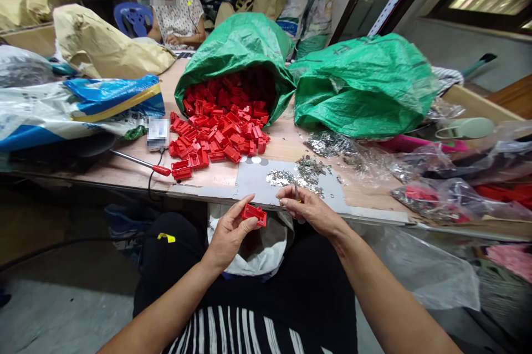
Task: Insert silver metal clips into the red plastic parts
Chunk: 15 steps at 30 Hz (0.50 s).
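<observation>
My left hand (228,232) grips a small red plastic housing (254,214) between thumb and fingers, its hollow side tilted up. It is held just off the table's front edge, above an open white sack (266,266) between my knees. My right hand (305,205) is closed in a pinch at the edge of a grey mat (251,177); a slim dark piece shows among its fingers, too small to name. Just beyond it lies a scatter of small shiny metal pieces (307,171). A heap of similar red housings (220,132) spills from a green woven sack (241,38).
A second green sack (366,88) lies right of the first, with clear plastic bags (440,193) nearby. On the left are a red-handled tool (161,170), a small white box (158,133) and a blue-white sack (112,99). Another person (178,16) sits across the table.
</observation>
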Tool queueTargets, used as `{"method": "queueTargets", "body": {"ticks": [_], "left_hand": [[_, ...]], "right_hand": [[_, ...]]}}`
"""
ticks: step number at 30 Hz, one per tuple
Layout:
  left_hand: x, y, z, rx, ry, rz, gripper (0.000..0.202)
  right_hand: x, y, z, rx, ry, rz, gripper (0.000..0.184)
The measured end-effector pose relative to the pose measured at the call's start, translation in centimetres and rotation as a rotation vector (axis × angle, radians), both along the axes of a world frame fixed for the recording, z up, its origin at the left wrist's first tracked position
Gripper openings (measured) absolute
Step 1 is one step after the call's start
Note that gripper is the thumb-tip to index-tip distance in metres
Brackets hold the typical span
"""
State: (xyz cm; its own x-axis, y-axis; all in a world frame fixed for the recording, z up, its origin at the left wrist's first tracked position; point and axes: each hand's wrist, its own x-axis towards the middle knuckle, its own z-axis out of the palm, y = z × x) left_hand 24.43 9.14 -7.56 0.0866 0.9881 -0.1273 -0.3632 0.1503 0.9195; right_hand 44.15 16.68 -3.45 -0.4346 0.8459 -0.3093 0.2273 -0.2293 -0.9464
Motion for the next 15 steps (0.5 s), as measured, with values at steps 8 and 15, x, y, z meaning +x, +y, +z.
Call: {"method": "queueTargets", "body": {"ticks": [8, 15], "left_hand": [[-0.2, 0.1, 0.3, 0.247, 0.326, 0.023, 0.047], [0.1, -0.2, 1.0, 0.322, 0.361, 0.017, 0.032]], "right_hand": [[-1.5, -2.5, 0.2, 0.032, 0.006, 0.084, 0.032], [-2.0, -3.3, -0.9, 0.112, -0.037, 0.064, 0.025]]}}
